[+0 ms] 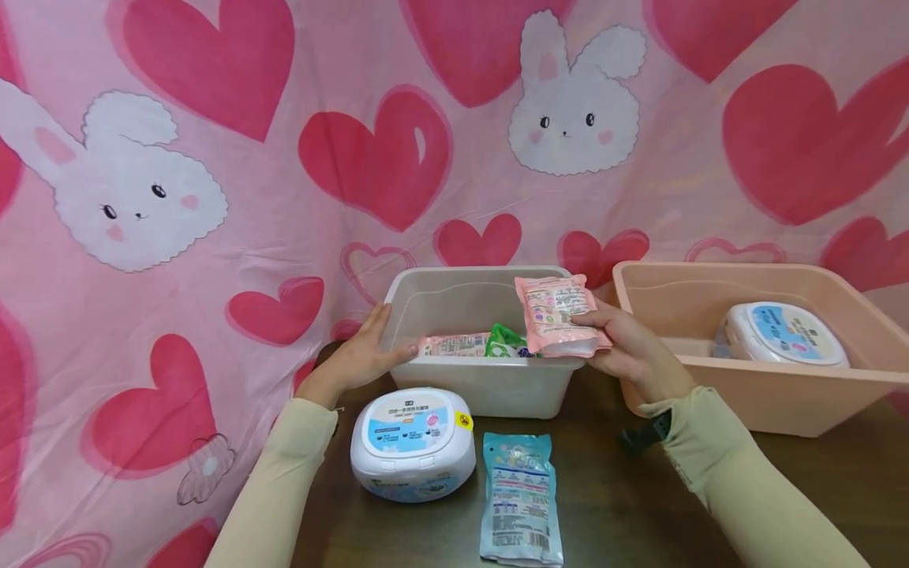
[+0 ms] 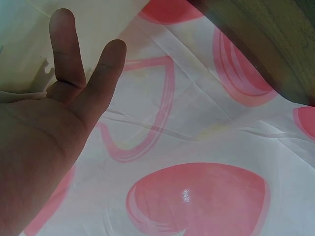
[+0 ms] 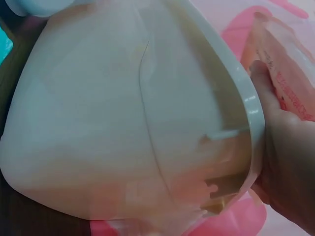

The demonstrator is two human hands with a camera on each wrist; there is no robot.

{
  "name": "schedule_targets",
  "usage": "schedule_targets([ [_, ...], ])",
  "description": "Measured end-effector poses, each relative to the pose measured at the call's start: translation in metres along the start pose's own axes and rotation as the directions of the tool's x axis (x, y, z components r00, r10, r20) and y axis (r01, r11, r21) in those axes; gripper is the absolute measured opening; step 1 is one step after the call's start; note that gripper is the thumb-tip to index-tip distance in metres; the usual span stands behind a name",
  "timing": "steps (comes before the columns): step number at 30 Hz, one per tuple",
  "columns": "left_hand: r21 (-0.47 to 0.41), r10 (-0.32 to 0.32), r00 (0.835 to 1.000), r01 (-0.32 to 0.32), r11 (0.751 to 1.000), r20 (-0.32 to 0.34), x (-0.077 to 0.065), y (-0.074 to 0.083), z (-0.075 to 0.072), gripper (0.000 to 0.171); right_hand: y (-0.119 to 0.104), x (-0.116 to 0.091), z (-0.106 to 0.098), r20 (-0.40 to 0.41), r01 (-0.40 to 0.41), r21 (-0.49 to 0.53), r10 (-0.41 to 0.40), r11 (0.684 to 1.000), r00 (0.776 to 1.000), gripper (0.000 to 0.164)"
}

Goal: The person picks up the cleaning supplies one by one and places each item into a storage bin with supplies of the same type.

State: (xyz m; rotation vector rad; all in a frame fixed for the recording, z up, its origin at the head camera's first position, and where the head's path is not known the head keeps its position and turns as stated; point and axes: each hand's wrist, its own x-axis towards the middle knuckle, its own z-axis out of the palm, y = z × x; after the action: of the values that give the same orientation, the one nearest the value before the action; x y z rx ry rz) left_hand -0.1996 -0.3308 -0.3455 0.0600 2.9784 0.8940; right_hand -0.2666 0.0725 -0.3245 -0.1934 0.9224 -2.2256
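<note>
My right hand [image 1: 628,355] holds a pink-and-white packet [image 1: 557,312] over the right side of a light grey bin [image 1: 490,386], its thumb across the printed face. In the right wrist view, the thumb lies along the packet [image 3: 290,73] just outside the bin's rim. My left hand [image 1: 362,351] rests at the bin's left front corner, fingers straight along the side and thumb at the front rim. Inside the bin lie another pink packet [image 1: 454,345] and a green packet [image 1: 506,341]. The left wrist view shows two straight fingers [image 2: 66,46] beside the pale bin wall.
In front of the grey bin, a white lidded tub [image 1: 412,446] with a blue label stands on the dark table [image 1: 611,505]. Beside it lies a teal packet [image 1: 521,501]. To the right, a peach bin [image 1: 767,394] contains a similar white tub [image 1: 788,335]. A heart-and-rabbit cloth [image 1: 270,197] hangs behind.
</note>
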Motion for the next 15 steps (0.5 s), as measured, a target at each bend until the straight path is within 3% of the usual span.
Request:
schedule_targets([
  [6, 0.002, -0.010, 1.000, 0.010, 1.000, -0.007, -0.001, -0.002, -0.002, 0.112, -0.001, 0.011, 0.003, 0.025, -0.007, 0.007, 0.007, 1.000, 1.000, 0.070],
  [15, -0.010, -0.008, 1.000, 0.008, 1.000, 0.006, 0.000, 0.000, -0.001, 0.113, 0.000, 0.029, 0.006, 0.014, -0.015, 0.126, 0.013, 0.992, 1.000, 0.070],
])
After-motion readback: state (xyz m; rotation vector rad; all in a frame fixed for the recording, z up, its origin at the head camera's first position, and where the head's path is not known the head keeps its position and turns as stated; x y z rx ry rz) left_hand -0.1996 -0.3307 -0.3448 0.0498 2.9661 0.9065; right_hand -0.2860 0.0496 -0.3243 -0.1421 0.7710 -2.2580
